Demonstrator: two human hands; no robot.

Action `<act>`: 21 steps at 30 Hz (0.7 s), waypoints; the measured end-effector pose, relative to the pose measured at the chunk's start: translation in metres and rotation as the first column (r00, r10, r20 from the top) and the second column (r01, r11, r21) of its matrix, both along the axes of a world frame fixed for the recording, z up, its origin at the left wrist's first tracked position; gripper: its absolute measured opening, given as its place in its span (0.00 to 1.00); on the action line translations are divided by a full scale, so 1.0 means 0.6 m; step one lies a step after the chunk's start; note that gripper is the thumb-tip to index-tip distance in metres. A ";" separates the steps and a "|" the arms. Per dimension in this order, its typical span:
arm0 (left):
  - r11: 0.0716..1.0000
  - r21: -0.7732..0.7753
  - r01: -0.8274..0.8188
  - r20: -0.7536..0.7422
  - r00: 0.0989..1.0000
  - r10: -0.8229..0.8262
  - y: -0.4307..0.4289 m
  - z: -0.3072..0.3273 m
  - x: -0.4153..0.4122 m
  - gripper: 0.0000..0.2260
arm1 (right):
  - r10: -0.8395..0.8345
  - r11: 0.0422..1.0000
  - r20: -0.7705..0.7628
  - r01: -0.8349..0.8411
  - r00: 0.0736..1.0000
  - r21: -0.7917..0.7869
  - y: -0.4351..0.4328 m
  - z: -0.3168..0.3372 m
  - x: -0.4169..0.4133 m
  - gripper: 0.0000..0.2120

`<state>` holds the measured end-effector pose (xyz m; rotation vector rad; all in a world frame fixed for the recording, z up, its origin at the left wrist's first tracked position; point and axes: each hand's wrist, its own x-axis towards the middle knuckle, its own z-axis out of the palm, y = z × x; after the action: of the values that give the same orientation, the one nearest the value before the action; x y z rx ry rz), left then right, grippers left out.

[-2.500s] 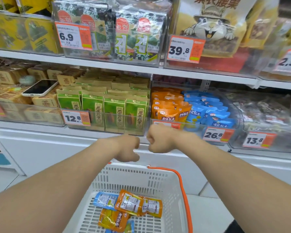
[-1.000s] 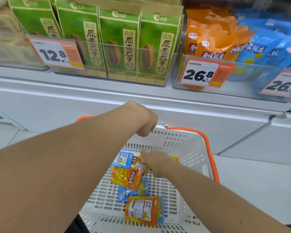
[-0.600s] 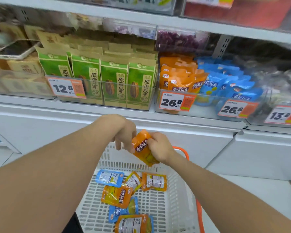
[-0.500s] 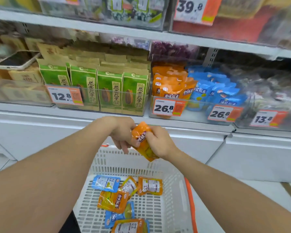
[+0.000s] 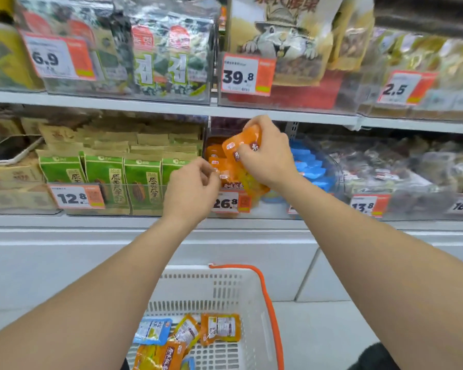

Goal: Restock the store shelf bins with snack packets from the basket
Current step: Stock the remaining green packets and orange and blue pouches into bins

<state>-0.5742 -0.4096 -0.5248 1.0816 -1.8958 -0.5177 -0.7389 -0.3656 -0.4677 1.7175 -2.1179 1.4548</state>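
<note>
— Snack packets: where do they stand?

— One orange packet (image 5: 245,149) sits at centre frame, a little above the middle, held by the right hand (image 5: 267,156) over the clear bin (image 5: 254,206) that carries the 26.8 price tag (image 5: 229,202). That grip is closed on the packet's upper part, fingers wrapped over its face. The packet's lower end seems to be among the orange packets already in the bin, though the hand hides how deep it sits.

— And the left hand (image 5: 191,188)?

— Just left of it at the bin's front, fingers curled in towards the bin's orange packets; I cannot tell whether that grip pinches a packet or only steadies the row.

— How much remains?

— Quite a bit, I'd judge. The white basket (image 5: 225,284) at bottom centre still shows several packets: one blue (image 5: 153,331), about three orange (image 5: 219,328), and a sliver of blue at the lower edge. The blue stock (image 5: 309,162) lies in the bin just right of the hands, so the blue ones likely belong there.

— What has changed over the last half second?

— The packet was then held between both hands in front of the white ledge below the bins. Now it has been lifted into the bin's mouth, the right hand carrying it, and the left has let go of it and dropped to the bin's front. The view has also tipped upward, bringing the 39.8 tag's shelf fully in.
</note>
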 end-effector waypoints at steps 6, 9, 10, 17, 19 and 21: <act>0.915 -0.403 -0.016 0.272 0.953 0.137 -0.010 -0.015 -0.058 0.06 | 0.000 1.000 -0.013 0.000 1.000 -0.013 0.000 0.014 -0.058 0.13; 0.891 -0.453 -0.008 0.381 0.902 0.202 -0.018 -0.024 -0.083 0.11 | 0.011 0.999 0.016 -0.012 1.000 0.050 -0.006 0.005 -0.075 0.15; 0.890 -0.457 -0.010 0.412 0.884 0.221 -0.021 -0.027 -0.090 0.12 | 0.007 0.995 0.017 -0.008 1.000 0.098 -0.008 -0.002 -0.079 0.16; 0.920 -0.379 -0.103 0.495 0.817 0.296 -0.028 -0.025 -0.128 0.17 | -0.042 0.935 0.082 0.010 0.996 0.353 -0.031 -0.051 -0.110 0.20; 0.937 -0.328 -0.124 0.520 0.804 0.288 -0.033 -0.021 -0.135 0.17 | -0.063 0.911 0.114 0.011 0.991 0.411 -0.035 -0.058 -0.116 0.17; 0.947 -0.296 -0.123 0.530 0.803 0.270 -0.038 -0.018 -0.139 0.13 | -0.069 0.900 0.104 0.017 0.992 0.437 -0.039 -0.061 -0.117 0.12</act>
<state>-0.6576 -0.4324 -0.5357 1.3434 -2.2365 0.1971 -0.8092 -0.3891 -0.5043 1.7255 -2.6922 1.1556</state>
